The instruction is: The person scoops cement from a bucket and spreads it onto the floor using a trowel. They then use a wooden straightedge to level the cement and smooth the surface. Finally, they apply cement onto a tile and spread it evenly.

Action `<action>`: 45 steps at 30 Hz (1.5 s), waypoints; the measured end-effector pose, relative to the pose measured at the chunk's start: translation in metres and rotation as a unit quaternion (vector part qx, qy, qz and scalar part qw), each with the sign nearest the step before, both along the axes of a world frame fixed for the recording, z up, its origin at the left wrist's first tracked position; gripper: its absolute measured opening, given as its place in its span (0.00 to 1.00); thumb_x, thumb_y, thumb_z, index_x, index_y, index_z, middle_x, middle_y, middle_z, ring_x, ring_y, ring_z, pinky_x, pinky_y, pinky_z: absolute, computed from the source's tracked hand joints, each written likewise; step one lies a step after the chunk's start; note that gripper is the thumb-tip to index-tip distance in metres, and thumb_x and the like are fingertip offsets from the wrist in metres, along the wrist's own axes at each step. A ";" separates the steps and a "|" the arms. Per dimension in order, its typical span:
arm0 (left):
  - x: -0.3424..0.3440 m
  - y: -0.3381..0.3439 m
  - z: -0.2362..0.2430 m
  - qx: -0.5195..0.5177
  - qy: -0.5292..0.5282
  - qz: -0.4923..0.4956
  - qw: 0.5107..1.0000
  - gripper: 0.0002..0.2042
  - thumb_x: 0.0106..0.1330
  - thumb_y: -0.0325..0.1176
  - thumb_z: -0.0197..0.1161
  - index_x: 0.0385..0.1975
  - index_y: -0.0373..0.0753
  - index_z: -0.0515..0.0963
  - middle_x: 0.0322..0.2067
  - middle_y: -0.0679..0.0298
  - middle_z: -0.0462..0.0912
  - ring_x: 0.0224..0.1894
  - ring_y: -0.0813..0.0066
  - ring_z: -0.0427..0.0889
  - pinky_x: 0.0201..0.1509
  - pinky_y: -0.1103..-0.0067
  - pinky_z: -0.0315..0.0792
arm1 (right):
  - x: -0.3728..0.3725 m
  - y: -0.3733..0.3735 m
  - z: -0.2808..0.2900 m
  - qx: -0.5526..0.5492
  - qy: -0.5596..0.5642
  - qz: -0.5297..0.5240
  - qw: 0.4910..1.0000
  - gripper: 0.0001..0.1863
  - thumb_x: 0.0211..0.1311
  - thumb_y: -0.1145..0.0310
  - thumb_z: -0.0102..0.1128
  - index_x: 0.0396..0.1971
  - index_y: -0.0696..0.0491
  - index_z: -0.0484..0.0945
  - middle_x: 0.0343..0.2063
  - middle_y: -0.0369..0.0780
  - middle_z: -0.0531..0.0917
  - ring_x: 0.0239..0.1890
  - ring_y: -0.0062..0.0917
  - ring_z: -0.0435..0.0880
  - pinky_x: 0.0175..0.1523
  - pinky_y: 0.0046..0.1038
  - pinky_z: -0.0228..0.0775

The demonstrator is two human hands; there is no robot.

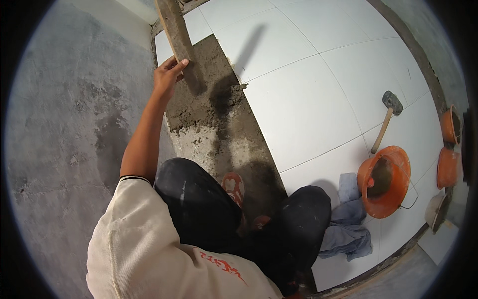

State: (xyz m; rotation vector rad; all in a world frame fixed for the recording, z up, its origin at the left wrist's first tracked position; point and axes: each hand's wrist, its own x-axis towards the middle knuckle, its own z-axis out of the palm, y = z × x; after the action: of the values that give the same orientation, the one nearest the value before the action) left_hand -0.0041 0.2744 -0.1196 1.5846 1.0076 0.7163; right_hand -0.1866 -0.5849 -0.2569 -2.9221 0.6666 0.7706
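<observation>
The left hand is stretched forward with its fingers curled around the edge of a long wooden board, thumb on the near face, gripping it firmly; the right hand is out of sight. The board runs up and away from the hand toward the far wall, its lower end resting just beyond the fingers on a bed of wet grey mortar. The mortar strip lies directly under and to the right of the hand, bordered further right by laid white tiles. Left of the hand rises a bare grey cement wall. Well to the right, on the tiles, lie a rubber mallet, an orange bucket and a crumpled blue cloth.
</observation>
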 end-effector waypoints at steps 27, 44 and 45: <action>-0.062 -0.006 -0.045 -0.006 0.024 0.102 0.994 0.23 0.69 0.39 0.77 0.61 0.39 0.84 0.48 0.65 0.89 0.56 0.67 0.86 0.61 0.61 0.81 | 0.015 0.030 0.018 0.048 -0.028 0.022 0.998 0.30 0.82 0.50 0.48 0.69 0.60 0.73 0.61 0.52 0.82 0.63 0.47 0.80 0.72 0.48 0.66; -0.121 -0.037 -0.012 -0.004 -0.001 0.188 0.982 0.23 0.67 0.40 0.79 0.60 0.38 0.86 0.46 0.66 0.89 0.45 0.76 0.85 0.45 0.73 0.77 | 0.157 0.024 0.137 0.184 -0.142 0.117 0.965 0.33 0.85 0.45 0.45 0.65 0.62 0.76 0.57 0.53 0.85 0.58 0.47 0.85 0.68 0.50 0.73; -0.149 -0.041 0.005 0.008 0.017 0.194 0.981 0.23 0.67 0.40 0.78 0.59 0.37 0.86 0.46 0.65 0.90 0.45 0.76 0.85 0.45 0.73 0.77 | 0.192 0.054 0.103 0.370 -0.184 0.105 0.905 0.31 0.80 0.58 0.54 0.73 0.63 0.69 0.68 0.55 0.76 0.68 0.49 0.76 0.72 0.43 0.67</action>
State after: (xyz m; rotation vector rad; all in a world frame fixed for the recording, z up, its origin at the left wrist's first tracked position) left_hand -0.1534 0.2337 -0.1144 1.4303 1.3587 0.9652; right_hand 0.0057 -0.5305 -0.1543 -2.3291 -0.0027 0.3411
